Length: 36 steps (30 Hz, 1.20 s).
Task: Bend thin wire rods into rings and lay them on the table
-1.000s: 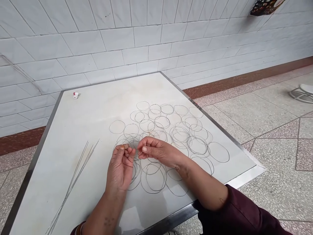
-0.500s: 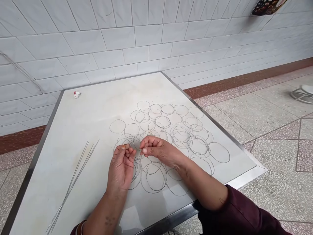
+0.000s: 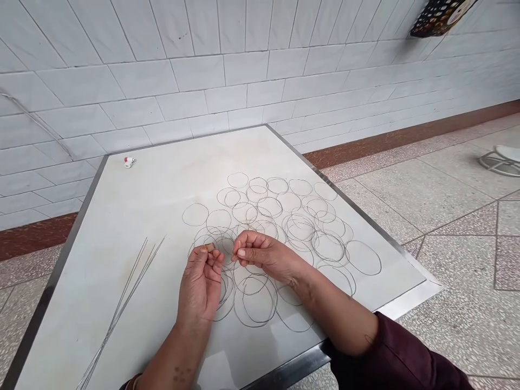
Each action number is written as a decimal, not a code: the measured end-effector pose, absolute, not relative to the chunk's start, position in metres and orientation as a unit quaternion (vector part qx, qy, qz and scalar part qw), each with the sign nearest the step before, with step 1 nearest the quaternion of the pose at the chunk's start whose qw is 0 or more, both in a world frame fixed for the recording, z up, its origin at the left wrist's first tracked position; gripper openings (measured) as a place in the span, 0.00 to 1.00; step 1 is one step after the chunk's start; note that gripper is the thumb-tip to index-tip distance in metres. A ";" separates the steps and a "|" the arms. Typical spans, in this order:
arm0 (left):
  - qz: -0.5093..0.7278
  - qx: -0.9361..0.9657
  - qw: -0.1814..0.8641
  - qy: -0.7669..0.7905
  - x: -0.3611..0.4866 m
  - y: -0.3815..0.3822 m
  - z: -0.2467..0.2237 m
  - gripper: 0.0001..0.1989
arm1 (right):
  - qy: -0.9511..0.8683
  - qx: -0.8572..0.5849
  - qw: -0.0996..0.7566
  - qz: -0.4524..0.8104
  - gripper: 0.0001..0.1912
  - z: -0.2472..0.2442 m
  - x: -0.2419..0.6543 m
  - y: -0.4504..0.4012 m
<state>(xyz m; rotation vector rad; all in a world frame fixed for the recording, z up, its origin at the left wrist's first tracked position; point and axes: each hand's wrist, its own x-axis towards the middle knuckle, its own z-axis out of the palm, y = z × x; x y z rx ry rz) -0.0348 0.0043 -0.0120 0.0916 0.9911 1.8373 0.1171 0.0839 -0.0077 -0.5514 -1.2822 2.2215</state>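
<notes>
Over the wire rings on the table, my left hand (image 3: pixel 201 281) has its thumb pressed to its index finger, which wears a brown wrap (image 3: pixel 210 247). What that pinch holds is too fine to make out. Just to its right, my right hand (image 3: pixel 260 253) is closed, with a short bit of thin wire (image 3: pixel 239 245) showing at its fingertips. The two hands are close together but apart. Many thin metal wire rings (image 3: pixel 254 325) lie loose and overlapping beneath and beyond them. A few straight wires (image 3: pixel 117 314) lie crossed in a bundle to the left.
The white table (image 3: pixel 162 189) has a metal edge and stands by a white tiled wall (image 3: pixel 195 76). A small red and white object (image 3: pixel 129 162) sits in its far left corner. On the floor at right is a round white stool (image 3: pixel 504 158). A dark patterned item (image 3: pixel 436 19) hangs upper right.
The view has tilted up slightly, so everything sits a little lower. My hands keep nearly the same place and grip, and the rings and straight wires lie as before.
</notes>
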 end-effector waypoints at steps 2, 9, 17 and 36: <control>0.761 0.033 0.498 0.415 -0.035 0.005 -0.012 0.05 | -0.478 -0.202 0.252 0.817 0.11 -0.009 0.117 0.084; 0.761 0.039 0.501 0.410 -0.034 0.004 -0.011 0.05 | -0.429 -0.196 0.244 0.847 0.15 -0.009 0.117 0.084; 0.752 0.072 0.502 0.422 -0.034 0.003 -0.013 0.07 | -0.419 -0.199 0.253 0.849 0.17 -0.009 0.117 0.086; 0.751 0.077 0.519 0.402 -0.030 -0.001 -0.013 0.08 | -0.504 -0.177 0.247 0.808 0.14 -0.017 0.114 0.082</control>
